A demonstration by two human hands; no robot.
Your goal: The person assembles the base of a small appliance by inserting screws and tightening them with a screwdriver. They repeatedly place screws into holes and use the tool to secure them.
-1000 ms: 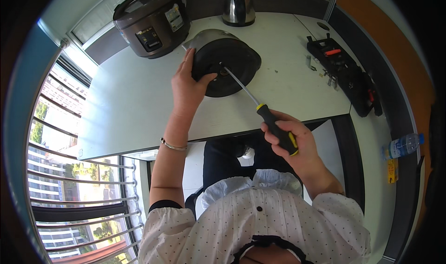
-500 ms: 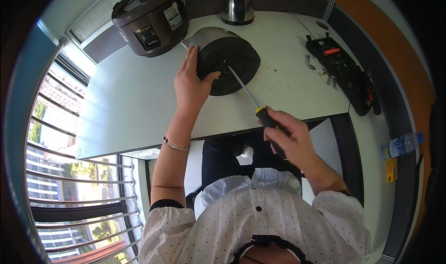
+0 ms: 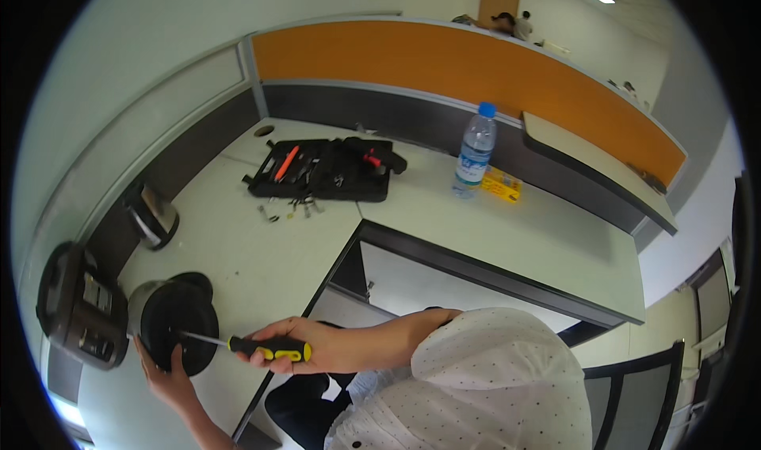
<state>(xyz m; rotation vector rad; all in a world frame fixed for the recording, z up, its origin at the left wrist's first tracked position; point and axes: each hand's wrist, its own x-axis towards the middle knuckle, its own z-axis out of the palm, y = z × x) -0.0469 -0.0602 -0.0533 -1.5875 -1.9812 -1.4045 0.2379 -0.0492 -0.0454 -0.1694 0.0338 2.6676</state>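
A silver vessel with a round black base (image 3: 181, 311) lies on its side on the desk, base turned toward me. My left hand (image 3: 168, 380) grips its lower edge, thumb on the base and fingers along the side. In my right hand (image 3: 297, 333), closed around the handle, is a black-and-yellow screwdriver (image 3: 208, 339). Its metal shaft points at the middle of the base. The tip reaches the base there, but what it sits in is too dark to make out.
A dark rice cooker (image 3: 73, 306) and a steel kettle (image 3: 151, 217) stand left. An unfolded black tool case (image 3: 349, 184) lies farther back, with small metal bits (image 3: 305, 205) beside it. A water bottle (image 3: 476, 153) and yellow box (image 3: 501, 184) stand right; an orange partition (image 3: 357, 60) runs behind.
The view has swung to the right, bringing the partition and the room beyond into sight. Both hands keep their holds, with the screwdriver still against the black base.
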